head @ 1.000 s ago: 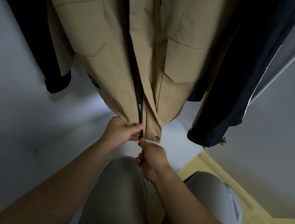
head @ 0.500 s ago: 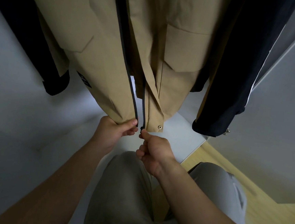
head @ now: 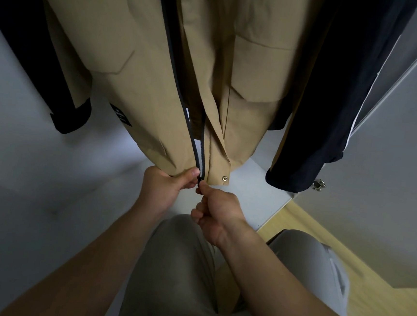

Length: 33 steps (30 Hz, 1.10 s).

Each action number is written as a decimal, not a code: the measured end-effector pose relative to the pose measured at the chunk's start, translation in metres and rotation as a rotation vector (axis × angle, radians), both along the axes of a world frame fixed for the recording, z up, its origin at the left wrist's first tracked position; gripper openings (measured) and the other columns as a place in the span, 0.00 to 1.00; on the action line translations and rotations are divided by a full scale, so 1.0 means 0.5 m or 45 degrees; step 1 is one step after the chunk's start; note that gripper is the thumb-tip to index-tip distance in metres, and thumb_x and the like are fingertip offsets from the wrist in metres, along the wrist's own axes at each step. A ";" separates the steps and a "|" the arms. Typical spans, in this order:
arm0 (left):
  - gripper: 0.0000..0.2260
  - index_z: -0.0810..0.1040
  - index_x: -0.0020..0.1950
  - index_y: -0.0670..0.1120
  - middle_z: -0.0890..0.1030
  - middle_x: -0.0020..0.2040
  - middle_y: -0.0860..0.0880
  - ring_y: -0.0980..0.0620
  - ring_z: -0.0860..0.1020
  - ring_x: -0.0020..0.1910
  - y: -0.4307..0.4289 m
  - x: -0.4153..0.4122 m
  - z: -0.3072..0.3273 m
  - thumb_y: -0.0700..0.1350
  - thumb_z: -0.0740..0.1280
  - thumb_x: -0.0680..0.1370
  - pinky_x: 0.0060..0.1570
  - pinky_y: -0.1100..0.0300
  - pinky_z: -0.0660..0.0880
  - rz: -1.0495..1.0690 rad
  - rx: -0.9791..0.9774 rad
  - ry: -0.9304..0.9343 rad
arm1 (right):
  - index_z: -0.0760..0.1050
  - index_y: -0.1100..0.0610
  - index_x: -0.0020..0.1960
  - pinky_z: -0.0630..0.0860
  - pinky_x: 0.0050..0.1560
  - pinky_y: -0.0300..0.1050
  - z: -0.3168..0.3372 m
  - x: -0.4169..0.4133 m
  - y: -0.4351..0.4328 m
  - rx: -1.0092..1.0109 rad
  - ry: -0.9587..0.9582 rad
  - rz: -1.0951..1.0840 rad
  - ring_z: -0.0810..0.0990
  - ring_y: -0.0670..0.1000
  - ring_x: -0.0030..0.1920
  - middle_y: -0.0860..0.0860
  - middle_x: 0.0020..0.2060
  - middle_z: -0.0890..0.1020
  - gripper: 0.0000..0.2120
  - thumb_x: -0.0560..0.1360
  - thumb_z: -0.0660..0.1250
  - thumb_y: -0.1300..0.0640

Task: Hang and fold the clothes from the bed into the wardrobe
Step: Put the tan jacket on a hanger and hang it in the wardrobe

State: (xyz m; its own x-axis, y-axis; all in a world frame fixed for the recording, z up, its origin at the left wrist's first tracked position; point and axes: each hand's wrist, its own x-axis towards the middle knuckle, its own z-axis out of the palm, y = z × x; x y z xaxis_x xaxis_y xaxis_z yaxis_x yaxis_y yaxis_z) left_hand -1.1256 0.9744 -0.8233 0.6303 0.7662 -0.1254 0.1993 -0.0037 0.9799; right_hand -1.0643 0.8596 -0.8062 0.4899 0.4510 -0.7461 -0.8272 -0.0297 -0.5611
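A: What's moved?
B: The zip (head: 201, 154) edges sit closer at the hem than half a second ago.
A: Hands?
B: Left hand (head: 164, 189) pinches the tan jacket (head: 143, 89) hem. Right hand (head: 219, 209) has its fingers curled and pinches the zip's bottom end.
A: And the jacket?
B: Hanging in the wardrobe (head: 36, 180), between dark garments (head: 334, 93).
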 end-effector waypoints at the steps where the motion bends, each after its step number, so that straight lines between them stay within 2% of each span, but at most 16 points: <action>1: 0.09 0.85 0.49 0.39 0.87 0.40 0.46 0.47 0.87 0.42 -0.002 0.000 0.000 0.43 0.77 0.74 0.54 0.41 0.82 0.004 0.015 0.007 | 0.79 0.64 0.55 0.66 0.25 0.42 0.000 0.001 0.001 -0.003 0.000 0.001 0.63 0.48 0.25 0.51 0.32 0.66 0.08 0.81 0.68 0.60; 11: 0.15 0.85 0.47 0.42 0.87 0.40 0.49 0.49 0.86 0.43 -0.007 -0.006 -0.013 0.53 0.79 0.71 0.52 0.42 0.82 0.014 0.231 0.150 | 0.78 0.65 0.54 0.64 0.23 0.41 0.007 0.003 0.010 0.016 0.014 -0.046 0.63 0.47 0.22 0.52 0.31 0.69 0.06 0.80 0.67 0.62; 16: 0.15 0.85 0.51 0.41 0.87 0.42 0.48 0.48 0.86 0.44 0.003 -0.014 -0.010 0.53 0.76 0.74 0.53 0.42 0.82 -0.093 0.195 0.128 | 0.79 0.65 0.55 0.64 0.24 0.42 0.006 0.004 0.006 0.013 0.018 -0.062 0.62 0.47 0.22 0.51 0.29 0.68 0.07 0.81 0.66 0.64; 19: 0.12 0.86 0.46 0.42 0.86 0.38 0.50 0.51 0.84 0.40 0.009 -0.017 -0.011 0.52 0.74 0.76 0.49 0.47 0.82 -0.078 0.376 0.210 | 0.79 0.66 0.56 0.63 0.25 0.43 0.006 -0.001 0.006 0.010 0.026 -0.062 0.62 0.47 0.23 0.50 0.28 0.70 0.07 0.80 0.65 0.65; 22: 0.14 0.86 0.43 0.41 0.85 0.36 0.51 0.54 0.83 0.36 0.015 -0.014 -0.011 0.53 0.73 0.76 0.44 0.54 0.81 -0.125 0.534 0.318 | 0.79 0.66 0.55 0.62 0.25 0.42 0.008 -0.002 0.010 0.008 0.028 -0.069 0.62 0.47 0.23 0.51 0.31 0.70 0.06 0.81 0.65 0.65; 25: 0.16 0.85 0.43 0.40 0.85 0.36 0.50 0.53 0.83 0.36 0.019 -0.011 -0.014 0.54 0.72 0.76 0.42 0.58 0.78 -0.163 0.586 0.356 | 0.77 0.66 0.53 0.61 0.24 0.41 0.009 0.003 0.011 0.004 0.029 -0.074 0.61 0.47 0.20 0.51 0.30 0.69 0.04 0.80 0.65 0.67; 27: 0.17 0.85 0.43 0.39 0.85 0.37 0.49 0.52 0.83 0.36 0.019 -0.010 -0.016 0.55 0.72 0.76 0.41 0.56 0.79 -0.169 0.593 0.363 | 0.76 0.66 0.51 0.60 0.24 0.40 0.012 0.010 0.012 -0.001 0.034 -0.079 0.61 0.47 0.19 0.51 0.27 0.68 0.02 0.79 0.65 0.67; 30: 0.20 0.84 0.41 0.39 0.84 0.35 0.47 0.49 0.83 0.35 0.022 -0.012 -0.026 0.57 0.73 0.74 0.41 0.48 0.82 -0.177 0.606 0.361 | 0.74 0.65 0.49 0.60 0.23 0.39 0.017 0.016 0.014 -0.013 0.036 -0.062 0.60 0.47 0.19 0.50 0.24 0.68 0.01 0.79 0.66 0.68; 33: 0.28 0.83 0.39 0.39 0.83 0.34 0.43 0.45 0.83 0.34 0.032 -0.016 -0.035 0.66 0.71 0.71 0.38 0.42 0.81 -0.203 0.584 0.385 | 0.74 0.65 0.49 0.60 0.23 0.39 0.017 0.019 0.017 -0.027 0.045 -0.050 0.60 0.47 0.19 0.53 0.30 0.70 0.01 0.79 0.66 0.68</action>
State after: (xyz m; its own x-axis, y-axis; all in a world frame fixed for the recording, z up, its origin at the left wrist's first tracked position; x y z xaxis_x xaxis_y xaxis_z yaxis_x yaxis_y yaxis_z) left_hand -1.1338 0.9906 -0.8409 0.7302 0.6833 0.0050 0.4330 -0.4684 0.7701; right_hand -1.0550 0.8682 -0.7978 0.4797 0.4163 -0.7724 -0.8474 -0.0086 -0.5309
